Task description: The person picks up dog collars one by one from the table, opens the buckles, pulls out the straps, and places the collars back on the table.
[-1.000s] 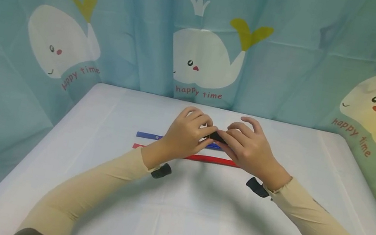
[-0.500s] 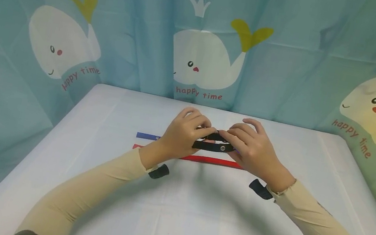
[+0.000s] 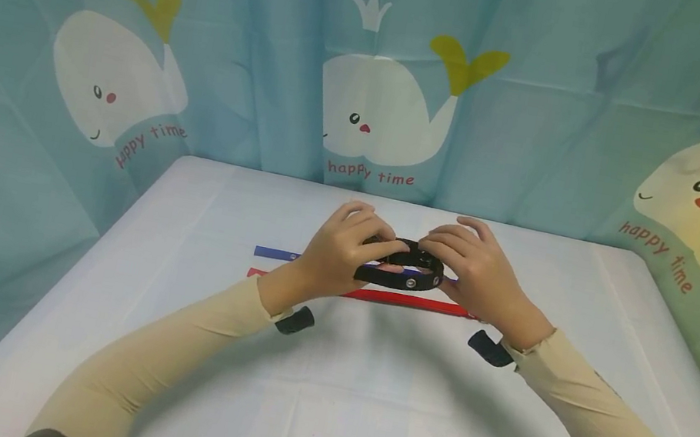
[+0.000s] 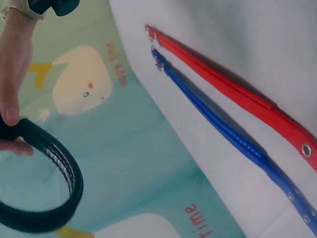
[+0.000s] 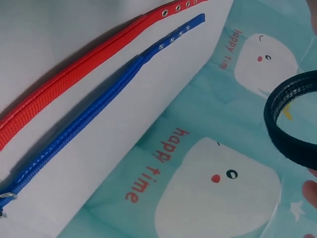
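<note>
Both hands hold a black pet collar (image 3: 398,281) bent into a loop above the far part of the table. Metal eyelets show on its near side. My left hand (image 3: 343,250) grips the loop's left end, thumb along the upper strap. At the upper right, my right hand (image 3: 480,269) pinches the strap between thumb and fingers. The left wrist view shows the right hand's thumb and fingers on the black collar (image 4: 78,186). In the right wrist view, the black collar (image 5: 275,131) is cut by the frame's edge. Part of the strap is hidden behind the left fingers.
Beneath the hands, a blue collar (image 3: 275,254) and a red collar (image 3: 399,300) lie stretched out side by side on the white table (image 3: 315,415). A whale-print curtain (image 3: 265,63) stands along the table's back and sides.
The black collar, mostly covered by the fingers before, now shows as a wide loop with its near side lower. My right hand has shifted slightly right; my left hand has hardly moved.
</note>
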Available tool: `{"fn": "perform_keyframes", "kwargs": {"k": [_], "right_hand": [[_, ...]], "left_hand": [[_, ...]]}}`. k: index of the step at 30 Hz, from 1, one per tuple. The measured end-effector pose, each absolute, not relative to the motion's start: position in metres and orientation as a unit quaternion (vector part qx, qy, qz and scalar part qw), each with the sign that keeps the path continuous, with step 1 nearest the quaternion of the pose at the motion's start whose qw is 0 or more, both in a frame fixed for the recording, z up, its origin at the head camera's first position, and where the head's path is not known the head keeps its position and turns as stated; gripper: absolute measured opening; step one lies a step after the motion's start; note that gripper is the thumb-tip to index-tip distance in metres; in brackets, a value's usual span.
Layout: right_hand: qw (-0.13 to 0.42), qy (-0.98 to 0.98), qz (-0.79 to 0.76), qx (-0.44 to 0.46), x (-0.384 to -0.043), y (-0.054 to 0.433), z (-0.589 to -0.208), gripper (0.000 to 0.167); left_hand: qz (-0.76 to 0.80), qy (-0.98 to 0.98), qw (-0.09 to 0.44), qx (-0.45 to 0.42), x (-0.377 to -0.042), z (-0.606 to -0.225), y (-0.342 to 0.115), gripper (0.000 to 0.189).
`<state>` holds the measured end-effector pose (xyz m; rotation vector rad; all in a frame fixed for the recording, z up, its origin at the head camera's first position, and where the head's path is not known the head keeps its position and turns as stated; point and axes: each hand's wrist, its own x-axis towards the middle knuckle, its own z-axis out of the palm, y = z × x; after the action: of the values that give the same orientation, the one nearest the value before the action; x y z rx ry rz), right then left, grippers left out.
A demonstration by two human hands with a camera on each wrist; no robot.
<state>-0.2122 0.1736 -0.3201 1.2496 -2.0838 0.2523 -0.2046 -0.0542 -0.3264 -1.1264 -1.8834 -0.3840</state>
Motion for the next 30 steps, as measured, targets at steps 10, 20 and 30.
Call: {"fn": "perform_keyframes", "kwargs": {"k": [10, 20, 30], "right_hand": [[0.384, -0.781, 0.088, 0.485, -0.215, 0.185, -0.319, 0.033], [0.399, -0.772, 0.088, 0.486, -0.215, 0.19, -0.319, 0.031], [0.383, -0.782, 0.078, 0.485, -0.213, 0.178, -0.319, 0.034]], "left_hand": [[-0.089, -0.796, 0.399, -0.446, -0.21, -0.328, -0.074, 0.033], [-0.056, -0.836, 0.365, -0.406, -0.218, -0.327, -0.095, 0.028], [-0.077, -0.852, 0.318, -0.408, -0.203, -0.315, -0.061, 0.038]]}}
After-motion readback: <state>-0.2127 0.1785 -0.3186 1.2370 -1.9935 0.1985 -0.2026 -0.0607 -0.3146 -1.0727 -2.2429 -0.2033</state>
